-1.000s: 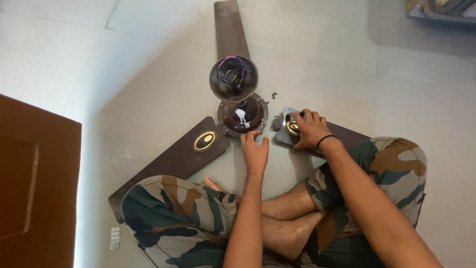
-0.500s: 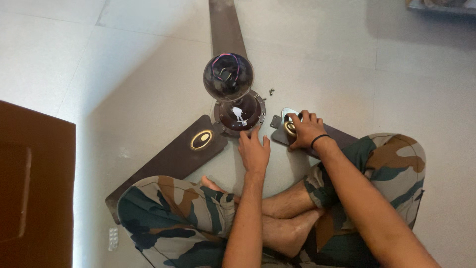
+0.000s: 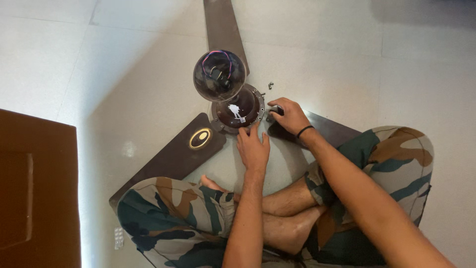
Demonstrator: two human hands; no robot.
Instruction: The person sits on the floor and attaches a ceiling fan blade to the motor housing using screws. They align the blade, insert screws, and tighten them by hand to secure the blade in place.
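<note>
A dark brown ceiling fan lies on the tiled floor, its motor housing [image 3: 237, 109] facing up with a glossy dome canopy [image 3: 219, 75] above it. One blade [image 3: 183, 149] with a gold oval badge runs to the lower left, and another blade [image 3: 220, 25] points away from me. My left hand [image 3: 253, 146] lies flat, fingertips against the motor's near rim. My right hand [image 3: 290, 115] covers and grips the bracket end of a third blade [image 3: 332, 131], holding it right beside the motor's rim.
Two small screws [image 3: 270, 85] lie on the floor just right of the motor. A brown wooden panel [image 3: 34, 188] stands at the left. A blister pack [image 3: 118, 238] lies by my left knee. My crossed legs in camouflage trousers fill the lower frame.
My right hand has slid the third blade's bracket end left and up, up to the motor rim, now hiding its gold badge. My left hand stays at the near rim.
</note>
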